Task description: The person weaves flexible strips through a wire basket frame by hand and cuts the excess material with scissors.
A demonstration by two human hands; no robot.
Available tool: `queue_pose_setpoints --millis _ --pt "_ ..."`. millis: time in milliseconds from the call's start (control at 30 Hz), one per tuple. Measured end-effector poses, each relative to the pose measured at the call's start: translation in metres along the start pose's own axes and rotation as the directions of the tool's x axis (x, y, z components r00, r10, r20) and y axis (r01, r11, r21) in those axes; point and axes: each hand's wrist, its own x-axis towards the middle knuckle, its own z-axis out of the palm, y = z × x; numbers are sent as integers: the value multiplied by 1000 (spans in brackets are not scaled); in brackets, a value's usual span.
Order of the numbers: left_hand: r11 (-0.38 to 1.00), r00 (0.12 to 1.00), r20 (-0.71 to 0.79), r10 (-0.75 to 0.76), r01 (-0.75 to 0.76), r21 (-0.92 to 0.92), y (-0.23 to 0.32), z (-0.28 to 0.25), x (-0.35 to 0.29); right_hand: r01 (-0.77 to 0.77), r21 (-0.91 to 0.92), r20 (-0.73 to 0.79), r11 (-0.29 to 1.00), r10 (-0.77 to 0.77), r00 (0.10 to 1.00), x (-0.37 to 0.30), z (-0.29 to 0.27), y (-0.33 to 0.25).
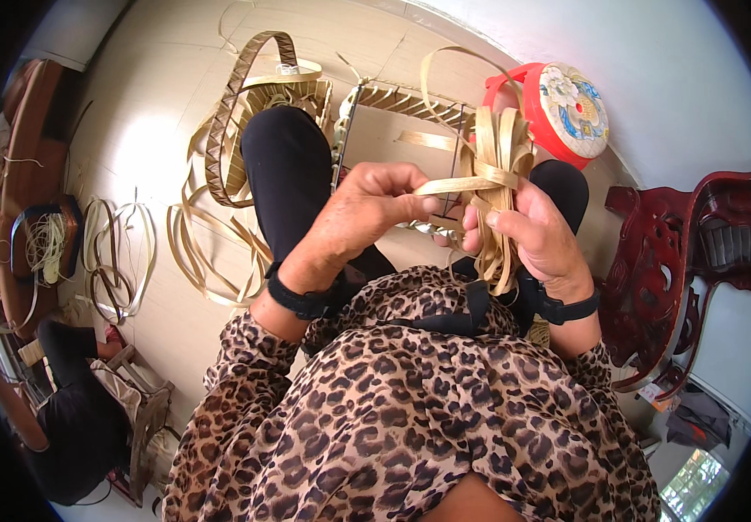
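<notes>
Steadily, the left hand pinches a flat tan strip between thumb and fingertips, with the strip running across a looped bundle of similar strips. The right hand grasps that bundle, thumb in front and fingers curled about it, in front of the person's body. Beyond the hands lies a rectangular frame, with an arched-handled basket on its left and a red, round-topped object on its right

This looks like a home weaving spot: carved wooden chair at three o'clock, woven basket at eleven, loose strips at nine.
</notes>
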Motion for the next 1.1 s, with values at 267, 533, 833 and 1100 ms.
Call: queue_pose_setpoints --millis 267,533,833,1100 --pt "928 974 36 222 -200 -316 20 -18 -21 157 -663 -213 732 -386 897 1 -18 4" --pt "972 1000 21 -13 7 234 21 -23 -33 35 -962 -180 269 -729 660 -15 -19 -23" --pt "765 908 -19 419 -342 545 20 28 1 -110 -994 -101 16 -543 833 -13 0 -20" --pt "594 827 12 562 -413 690 -3 25 9 205 -848 -56 488 -468 882 2 16 4"
